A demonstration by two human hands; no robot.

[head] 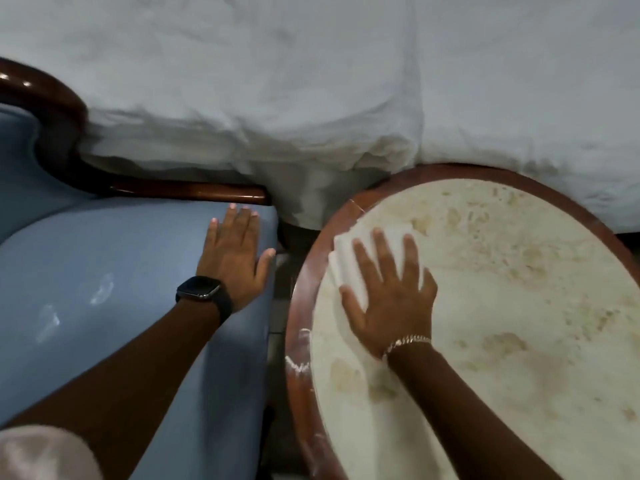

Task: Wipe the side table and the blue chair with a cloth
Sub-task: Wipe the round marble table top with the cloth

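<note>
The right hand (388, 299) is pressing flat, fingers spread, on the cloth (349, 261) under its fingertips, likely to wipe the table (519, 306). The left hand (235, 258) is resting open on the chair (104, 289) beneath it, probably bracing, grasping nothing.

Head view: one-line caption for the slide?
Right hand presses a white cloth flat on the round side table while the left hand rests on the blue chair seat.

Dim, soft indoor light; small glare spots on the glossy dark wooden chair frame (20, 83) at nine o'clock. Overall slightly blurred, edges bowed by wide-angle distortion.
</note>
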